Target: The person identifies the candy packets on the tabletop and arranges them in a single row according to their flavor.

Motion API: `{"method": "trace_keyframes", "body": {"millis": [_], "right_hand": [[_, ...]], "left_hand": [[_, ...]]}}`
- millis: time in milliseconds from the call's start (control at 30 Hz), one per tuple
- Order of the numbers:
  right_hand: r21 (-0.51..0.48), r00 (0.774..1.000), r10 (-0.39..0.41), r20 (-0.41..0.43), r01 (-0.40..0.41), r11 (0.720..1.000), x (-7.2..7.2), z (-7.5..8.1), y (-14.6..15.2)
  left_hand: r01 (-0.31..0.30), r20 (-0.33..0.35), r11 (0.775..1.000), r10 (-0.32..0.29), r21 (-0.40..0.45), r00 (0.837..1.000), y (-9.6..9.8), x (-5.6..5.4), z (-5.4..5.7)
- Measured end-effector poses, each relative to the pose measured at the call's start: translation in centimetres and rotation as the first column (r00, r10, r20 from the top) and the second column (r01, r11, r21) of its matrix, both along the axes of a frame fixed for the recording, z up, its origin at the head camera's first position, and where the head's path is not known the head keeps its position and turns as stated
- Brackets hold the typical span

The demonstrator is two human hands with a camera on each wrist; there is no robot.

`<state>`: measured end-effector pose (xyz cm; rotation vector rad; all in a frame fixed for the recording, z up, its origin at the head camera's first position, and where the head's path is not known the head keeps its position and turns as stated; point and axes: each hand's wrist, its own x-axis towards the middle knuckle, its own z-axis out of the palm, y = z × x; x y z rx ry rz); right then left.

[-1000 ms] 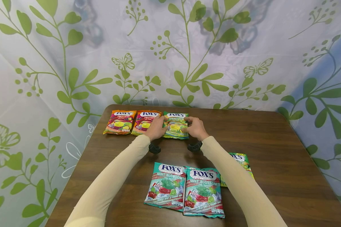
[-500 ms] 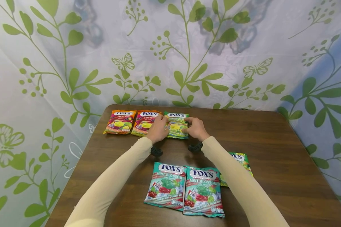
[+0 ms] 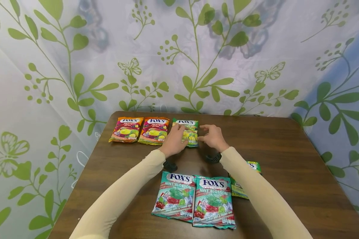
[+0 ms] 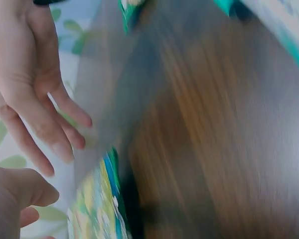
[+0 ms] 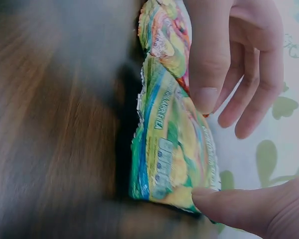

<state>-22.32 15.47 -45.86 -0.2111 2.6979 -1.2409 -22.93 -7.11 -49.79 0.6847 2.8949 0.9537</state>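
A green Spring Tea candy bag (image 3: 192,134) lies near the table's back edge. My left hand (image 3: 174,141) is over its left part with relaxed fingers, covering some of the print. Just off the bag's right edge, my right hand (image 3: 214,136) has its thumb and fingers spread apart, holding nothing. In the right wrist view the thumb (image 5: 249,204) overlaps the end of the same bag, and the left hand (image 5: 214,55) shows across it. The left wrist view shows the right hand (image 4: 32,84) with loose fingers above the bag's edge (image 4: 97,204).
Two orange Fruits bags, one at the far left (image 3: 127,130) and one beside it (image 3: 153,131), continue the back row. Two teal Mint Blossom bags (image 3: 174,196) (image 3: 213,202) lie in front. Another green bag (image 3: 239,189) is partly hidden under the right sleeve. A printed curtain hangs behind the table (image 3: 281,142).
Both hands have shifted right. The left hand has moved from the bag's left edge over its face, and the right hand has come away from its right edge. The bags look unmoved.
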Motion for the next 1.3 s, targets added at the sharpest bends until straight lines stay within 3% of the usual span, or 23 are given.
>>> {"method": "trace_keyframes", "body": {"millis": [67, 100, 133, 300, 333, 367, 567, 833, 1033, 1300], "right_hand": [[0.009, 1.000, 0.006, -0.010, -0.006, 1.000, 0.5, 0.3, 0.7], [0.012, 1.000, 0.007, -0.015, -0.007, 1.000, 0.8, 0.6, 1.1], [0.018, 1.000, 0.004, -0.020, -0.004, 1.000, 1.2, 0.9, 1.5], [0.085, 0.996, 0.004, -0.089, 0.004, 0.996, 2.7, 2.2, 3.3], [0.099, 0.995, 0.006, -0.101, 0.004, 0.995, 3.0, 2.4, 3.7], [0.107, 0.994, 0.009, -0.109, 0.003, 0.994, 3.4, 2.6, 4.1], [0.107, 0.993, 0.025, -0.116, -0.013, 0.994, 5.9, 3.4, 6.3], [0.136, 0.994, 0.029, -0.107, -0.014, 0.991, 9.0, 4.2, 9.2], [0.175, 0.995, 0.004, -0.098, 0.014, 0.984, 11.2, 4.1, 11.5], [0.228, 0.995, -0.047, -0.088, 0.066, 0.971, 13.7, 3.2, 14.8]], "left_hand": [[0.034, 0.002, 0.999, -0.034, 0.018, 0.999, 0.9, 1.7, 2.1], [0.060, -0.027, 0.998, -0.059, 0.034, 0.998, 1.1, 1.7, 1.5], [0.078, -0.023, 0.996, -0.077, 0.045, 0.997, 1.6, 2.5, 2.4], [0.150, -0.004, 0.987, -0.150, 0.065, 0.989, 3.5, 4.7, 3.7], [0.156, 0.025, 0.985, -0.158, 0.072, 0.987, 4.0, 5.7, 4.9], [0.169, 0.043, 0.982, -0.172, 0.081, 0.984, 4.3, 6.1, 5.0], [0.237, 0.131, 0.959, -0.258, 0.155, 0.957, 6.3, 8.3, 5.2], [0.270, 0.255, 0.917, -0.348, 0.293, 0.902, 8.3, 10.2, 5.0], [0.261, 0.321, 0.909, -0.365, 0.324, 0.874, 9.1, 11.0, 4.6], [0.228, 0.385, 0.912, -0.357, 0.342, 0.851, 10.5, 11.9, 4.5]]}}
